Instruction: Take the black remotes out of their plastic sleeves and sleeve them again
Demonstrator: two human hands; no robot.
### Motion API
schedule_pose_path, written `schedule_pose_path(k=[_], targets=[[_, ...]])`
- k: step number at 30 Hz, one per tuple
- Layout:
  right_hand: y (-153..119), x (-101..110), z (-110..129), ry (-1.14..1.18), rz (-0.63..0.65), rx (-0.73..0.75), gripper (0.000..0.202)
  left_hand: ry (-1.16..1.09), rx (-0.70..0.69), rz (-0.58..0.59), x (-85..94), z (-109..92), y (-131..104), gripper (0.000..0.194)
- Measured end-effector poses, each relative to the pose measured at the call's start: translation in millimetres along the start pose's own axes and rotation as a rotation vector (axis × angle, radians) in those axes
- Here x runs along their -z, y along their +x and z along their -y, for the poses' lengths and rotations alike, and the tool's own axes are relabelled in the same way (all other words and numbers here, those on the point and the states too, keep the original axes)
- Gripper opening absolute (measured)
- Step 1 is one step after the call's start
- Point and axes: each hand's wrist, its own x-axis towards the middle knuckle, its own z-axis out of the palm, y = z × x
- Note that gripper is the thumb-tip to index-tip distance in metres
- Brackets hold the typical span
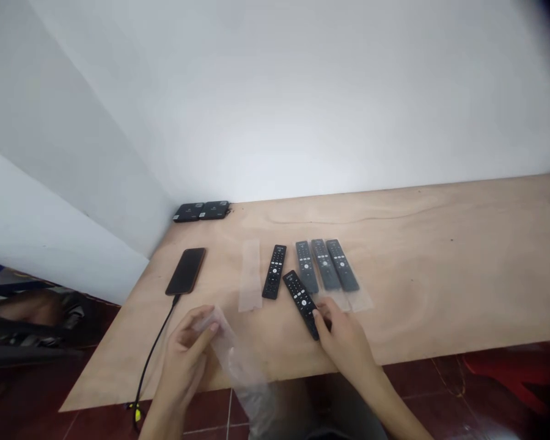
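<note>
Between the thumb and fingers of my left hand (190, 342) is the end of a clear plastic sleeve (238, 357), which hangs down past the table's front edge. My right hand (341, 330) grips the lower end of a black remote control (300, 297), its buttons facing up. Another bare black remote (275, 272) lies to the left of it. A flat plastic sleeve (250, 275) rests beside that one. Behind my right hand, 3 remotes in plastic sleeves (324, 264) lie side by side, the nearest partly covered by the held remote.
A phone (186, 271) lies on the left of the wooden table (440, 263), with a black cable (154, 345) running over the front edge. Two black boxes (201, 211) sit in the back left corner against the white wall. Something red (504, 373) is on the floor at right.
</note>
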Motion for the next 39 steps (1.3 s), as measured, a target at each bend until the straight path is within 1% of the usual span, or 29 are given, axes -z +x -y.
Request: schedule_pose_path(k=[2, 4, 6, 9, 11, 13, 15, 17, 20, 22, 23, 25, 27, 28, 30, 32, 34, 36, 39], targets=[[6, -5, 9, -0.094, 0.018, 0.025, 0.034, -0.095, 0.037, 0.019, -13.1, -12, 15, 0.057], [13, -9, 17, -0.163, 0.029, 0.047, 0.039, -0.14, 0.017, 0.039, -28.0, -24, 37, 0.06], [20, -13, 23, -0.211, 0.028, 0.054, 0.041, -0.134, -0.046, 0.071, -43.8, -34, 67, 0.062], [32, -19, 28, -0.252, 0.033, 0.065, 0.045, -0.027, -0.136, 0.138, -66.8, -40, 115, 0.067], [41, -22, 28, -0.268, 0.029, 0.078, 0.047, 0.009, -0.152, 0.165, -80.6, -38, 143, 0.068], [48, -26, 27, -0.267, 0.015, 0.094, 0.047, 0.054, -0.164, 0.185, -92.5, -31, 165, 0.069], [53, -29, 25, -0.253, -0.007, 0.11, 0.046, 0.104, -0.19, 0.167, -102.5, -21, 180, 0.068], [55, -31, 24, -0.228, -0.027, 0.138, 0.044, 0.168, -0.223, 0.133, -110.1, -10, 190, 0.062], [52, -32, 26, -0.183, -0.068, 0.199, 0.039, 0.291, -0.295, 0.081, -116.4, 0, 198, 0.055], [49, -33, 28, -0.159, -0.087, 0.262, 0.036, 0.39, -0.373, 0.055, -116.5, 1, 198, 0.052], [47, -33, 29, -0.147, -0.09, 0.316, 0.034, 0.443, -0.418, 0.057, -115.4, 0, 196, 0.05], [45, -34, 31, -0.128, -0.083, 0.458, 0.032, 0.554, -0.508, 0.121, -111.4, -3, 189, 0.045], [45, -36, 31, -0.132, -0.057, 0.582, 0.038, 0.664, -0.573, 0.25, -106.6, -3, 178, 0.043], [45, -37, 31, -0.144, -0.039, 0.618, 0.043, 0.716, -0.592, 0.314, -104.5, -1, 172, 0.045], [45, -38, 31, -0.173, 0.001, 0.638, 0.051, 0.811, -0.606, 0.402, -101.6, 7, 162, 0.053], [46, -39, 30, -0.182, 0.025, 0.638, 0.053, 0.892, -0.6, 0.433, -100.8, 18, 154, 0.062], [47, -40, 29, -0.172, 0.04, 0.636, 0.052, 0.958, -0.586, 0.423, -101.4, 30, 150, 0.068], [47, -41, 28, -0.156, 0.046, 0.625, 0.049, 1.01, -0.569, 0.389, -102.5, 38, 149, 0.071], [46, -39, 28, -0.141, 0.042, 0.603, 0.045, 1.07, -0.543, 0.339, -104.3, 43, 150, 0.075]])
